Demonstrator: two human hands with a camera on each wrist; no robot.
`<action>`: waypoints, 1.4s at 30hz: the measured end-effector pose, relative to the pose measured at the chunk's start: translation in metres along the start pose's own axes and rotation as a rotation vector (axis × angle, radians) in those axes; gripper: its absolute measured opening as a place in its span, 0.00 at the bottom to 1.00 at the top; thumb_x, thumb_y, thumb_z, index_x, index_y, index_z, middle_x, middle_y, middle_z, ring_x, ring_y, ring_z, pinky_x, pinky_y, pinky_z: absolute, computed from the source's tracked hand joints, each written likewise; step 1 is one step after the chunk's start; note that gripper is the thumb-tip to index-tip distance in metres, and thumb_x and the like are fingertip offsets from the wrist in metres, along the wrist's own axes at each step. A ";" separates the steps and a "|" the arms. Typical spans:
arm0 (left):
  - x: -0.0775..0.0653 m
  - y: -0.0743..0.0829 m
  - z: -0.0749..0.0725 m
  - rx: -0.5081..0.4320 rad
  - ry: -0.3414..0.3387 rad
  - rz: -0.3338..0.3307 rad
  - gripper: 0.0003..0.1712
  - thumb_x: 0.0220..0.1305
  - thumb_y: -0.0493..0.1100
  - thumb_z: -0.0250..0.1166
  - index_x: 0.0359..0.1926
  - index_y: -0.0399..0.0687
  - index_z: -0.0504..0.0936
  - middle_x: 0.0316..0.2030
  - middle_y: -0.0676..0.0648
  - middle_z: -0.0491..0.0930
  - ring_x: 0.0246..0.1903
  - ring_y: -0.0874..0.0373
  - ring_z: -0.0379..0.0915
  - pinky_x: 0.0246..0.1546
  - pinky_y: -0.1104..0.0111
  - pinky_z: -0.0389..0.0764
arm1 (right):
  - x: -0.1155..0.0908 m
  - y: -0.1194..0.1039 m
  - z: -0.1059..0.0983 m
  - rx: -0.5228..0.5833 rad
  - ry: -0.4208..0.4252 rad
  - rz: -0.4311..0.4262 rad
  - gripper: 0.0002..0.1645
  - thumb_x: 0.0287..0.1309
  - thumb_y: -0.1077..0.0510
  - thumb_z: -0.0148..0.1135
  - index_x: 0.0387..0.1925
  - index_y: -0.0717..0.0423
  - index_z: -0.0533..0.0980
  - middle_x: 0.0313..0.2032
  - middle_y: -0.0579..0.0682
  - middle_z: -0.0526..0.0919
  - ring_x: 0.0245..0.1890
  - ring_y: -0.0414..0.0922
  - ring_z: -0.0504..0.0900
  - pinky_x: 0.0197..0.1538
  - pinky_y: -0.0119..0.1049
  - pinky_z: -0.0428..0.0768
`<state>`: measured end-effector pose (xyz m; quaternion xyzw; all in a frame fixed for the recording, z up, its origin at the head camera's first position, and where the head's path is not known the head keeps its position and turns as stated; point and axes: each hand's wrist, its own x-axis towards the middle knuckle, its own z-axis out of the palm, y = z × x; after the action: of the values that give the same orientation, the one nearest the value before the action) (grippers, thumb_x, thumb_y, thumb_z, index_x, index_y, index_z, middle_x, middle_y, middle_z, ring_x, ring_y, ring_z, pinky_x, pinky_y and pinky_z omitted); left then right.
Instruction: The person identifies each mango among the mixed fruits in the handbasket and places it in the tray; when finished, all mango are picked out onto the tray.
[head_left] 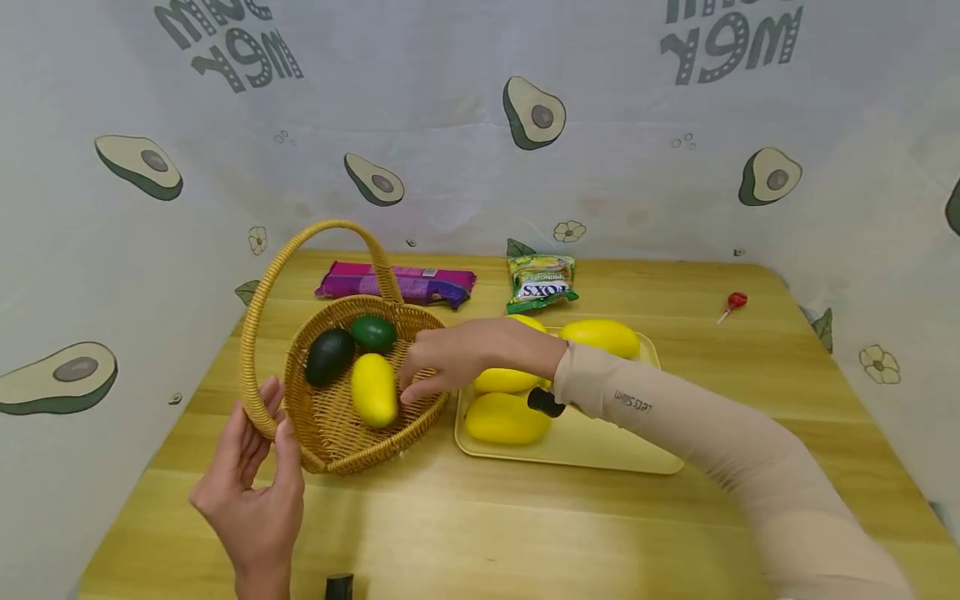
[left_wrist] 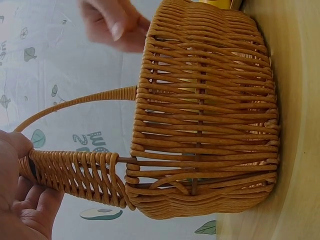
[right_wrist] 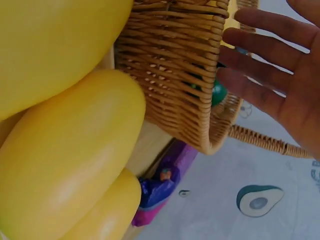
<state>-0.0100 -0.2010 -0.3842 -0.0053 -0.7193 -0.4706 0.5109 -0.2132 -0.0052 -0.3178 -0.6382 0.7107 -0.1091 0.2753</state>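
Note:
A wicker basket [head_left: 420, 433] with a tall arched handle stands at the left of the table. My left hand [head_left: 255, 492] holds the lower left part of that handle [head_left: 262, 317] between thumb and fingers. Over the basket's right side reaches my right hand [head_left: 450, 358], its fingers extended past the rim in the right wrist view and nothing gripped. Just left of its fingertips lies a yellow mango [head_left: 373, 390] inside the basket. Behind the mango rest a dark avocado-like fruit [head_left: 330, 357] and a smaller green one [head_left: 373, 333].
A pale yellow tray [head_left: 592, 446] to the right carries several mangoes [head_left: 508, 418], partly hidden by my right forearm. Along the back lie a purple snack packet [head_left: 420, 283] and a green Fox's packet [head_left: 542, 282]. A red lollipop [head_left: 737, 300] is at the far right.

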 end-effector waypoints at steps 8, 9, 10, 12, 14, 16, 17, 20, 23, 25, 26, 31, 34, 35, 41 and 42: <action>0.001 0.000 0.000 0.004 -0.009 0.000 0.27 0.64 0.19 0.66 0.65 0.30 0.83 0.54 0.26 0.86 0.56 0.60 0.88 0.54 0.76 0.87 | 0.008 -0.003 -0.037 0.068 0.101 -0.077 0.23 0.77 0.54 0.67 0.66 0.60 0.82 0.62 0.53 0.87 0.63 0.44 0.85 0.66 0.32 0.83; 0.001 0.000 0.000 0.002 -0.008 0.001 0.27 0.64 0.19 0.66 0.65 0.30 0.83 0.54 0.26 0.86 0.56 0.60 0.88 0.54 0.76 0.87 | 0.009 -0.003 -0.042 0.103 0.109 -0.085 0.23 0.75 0.55 0.68 0.66 0.61 0.82 0.62 0.54 0.87 0.63 0.44 0.86 0.66 0.31 0.83; 0.001 0.000 0.000 0.002 -0.007 0.001 0.27 0.65 0.19 0.66 0.65 0.30 0.83 0.54 0.26 0.86 0.56 0.60 0.88 0.54 0.76 0.87 | 0.011 -0.002 -0.047 0.141 0.118 -0.095 0.24 0.74 0.57 0.70 0.66 0.62 0.82 0.63 0.55 0.87 0.62 0.44 0.86 0.65 0.30 0.84; 0.002 0.000 0.000 0.001 -0.007 0.004 0.26 0.65 0.20 0.66 0.65 0.30 0.83 0.54 0.26 0.86 0.56 0.60 0.88 0.54 0.76 0.87 | 0.015 0.000 -0.055 0.210 0.127 -0.111 0.25 0.71 0.59 0.72 0.66 0.63 0.82 0.63 0.56 0.86 0.62 0.44 0.86 0.65 0.31 0.85; 0.002 0.000 0.000 0.002 -0.011 0.005 0.27 0.65 0.20 0.66 0.65 0.30 0.83 0.54 0.26 0.86 0.56 0.60 0.88 0.54 0.77 0.87 | 0.020 0.003 -0.060 0.265 0.129 -0.123 0.26 0.69 0.61 0.74 0.65 0.65 0.82 0.62 0.58 0.87 0.61 0.44 0.87 0.65 0.32 0.85; 0.003 -0.001 0.000 0.005 -0.016 0.003 0.27 0.65 0.20 0.66 0.65 0.30 0.83 0.55 0.26 0.86 0.56 0.60 0.88 0.54 0.77 0.87 | 0.028 0.006 -0.063 0.321 0.125 -0.126 0.26 0.68 0.63 0.75 0.65 0.67 0.82 0.61 0.59 0.87 0.60 0.46 0.88 0.65 0.33 0.85; 0.003 -0.001 0.000 0.008 -0.018 0.002 0.27 0.65 0.20 0.66 0.65 0.31 0.83 0.55 0.27 0.86 0.56 0.60 0.88 0.54 0.77 0.87 | 0.034 0.008 -0.064 0.345 0.116 -0.124 0.26 0.67 0.64 0.75 0.64 0.68 0.82 0.60 0.60 0.87 0.59 0.46 0.88 0.65 0.33 0.85; 0.003 -0.001 0.001 0.012 -0.021 -0.004 0.28 0.65 0.19 0.66 0.65 0.31 0.83 0.55 0.27 0.86 0.56 0.60 0.88 0.54 0.77 0.87 | 0.052 0.013 -0.063 0.406 0.081 -0.105 0.26 0.67 0.66 0.74 0.64 0.70 0.81 0.60 0.64 0.87 0.59 0.49 0.88 0.64 0.32 0.86; 0.001 0.000 0.000 0.016 -0.010 -0.016 0.27 0.65 0.19 0.66 0.65 0.31 0.83 0.55 0.28 0.86 0.56 0.61 0.88 0.55 0.77 0.86 | 0.073 0.018 -0.058 0.436 0.024 -0.075 0.26 0.68 0.66 0.73 0.64 0.71 0.81 0.60 0.65 0.86 0.59 0.48 0.88 0.63 0.30 0.85; -0.001 0.001 -0.001 0.015 -0.002 -0.024 0.27 0.65 0.19 0.66 0.65 0.31 0.83 0.55 0.29 0.87 0.56 0.60 0.88 0.55 0.77 0.86 | 0.083 0.020 -0.054 0.445 -0.005 -0.047 0.26 0.68 0.65 0.74 0.64 0.71 0.81 0.60 0.64 0.87 0.58 0.46 0.88 0.62 0.29 0.86; -0.002 0.001 -0.001 0.015 0.002 -0.028 0.27 0.65 0.19 0.66 0.65 0.31 0.83 0.55 0.30 0.87 0.55 0.60 0.88 0.55 0.77 0.86 | 0.088 0.021 -0.052 0.442 -0.015 -0.037 0.26 0.67 0.65 0.74 0.63 0.71 0.81 0.59 0.63 0.88 0.57 0.45 0.89 0.61 0.29 0.86; -0.004 0.001 -0.001 0.009 -0.010 -0.024 0.30 0.63 0.16 0.65 0.65 0.31 0.83 0.55 0.30 0.87 0.56 0.60 0.88 0.55 0.76 0.86 | 0.096 0.028 -0.041 0.393 -0.053 0.054 0.27 0.66 0.62 0.76 0.64 0.67 0.82 0.56 0.57 0.90 0.56 0.42 0.88 0.59 0.26 0.86; -0.004 0.002 0.000 0.009 -0.019 -0.015 0.30 0.62 0.16 0.65 0.65 0.30 0.83 0.55 0.29 0.86 0.56 0.60 0.88 0.55 0.76 0.87 | 0.097 0.030 -0.036 0.370 -0.074 0.082 0.29 0.66 0.60 0.76 0.65 0.66 0.82 0.56 0.55 0.90 0.57 0.42 0.88 0.59 0.25 0.85; -0.003 0.003 0.000 0.009 -0.020 -0.012 0.30 0.62 0.16 0.65 0.65 0.30 0.83 0.55 0.29 0.86 0.56 0.60 0.88 0.55 0.76 0.87 | 0.097 0.031 -0.034 0.364 -0.077 0.083 0.29 0.66 0.59 0.77 0.66 0.66 0.81 0.56 0.55 0.90 0.57 0.42 0.88 0.59 0.25 0.85; -0.003 0.004 0.001 0.010 -0.016 -0.010 0.29 0.63 0.16 0.64 0.65 0.29 0.83 0.55 0.28 0.86 0.56 0.60 0.88 0.55 0.76 0.86 | 0.104 0.031 -0.028 0.365 -0.099 0.094 0.31 0.67 0.59 0.76 0.68 0.66 0.80 0.59 0.55 0.89 0.58 0.41 0.87 0.58 0.25 0.85; -0.003 0.004 0.001 0.010 -0.016 -0.010 0.29 0.63 0.16 0.64 0.65 0.29 0.83 0.55 0.28 0.86 0.56 0.60 0.88 0.55 0.76 0.86 | 0.105 0.032 -0.028 0.365 -0.108 0.096 0.32 0.67 0.59 0.76 0.68 0.66 0.79 0.60 0.56 0.89 0.58 0.41 0.87 0.58 0.25 0.85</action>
<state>-0.0069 -0.1963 -0.3839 -0.0030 -0.7256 -0.4697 0.5029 -0.2582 -0.1073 -0.3377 -0.5480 0.6928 -0.1886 0.4293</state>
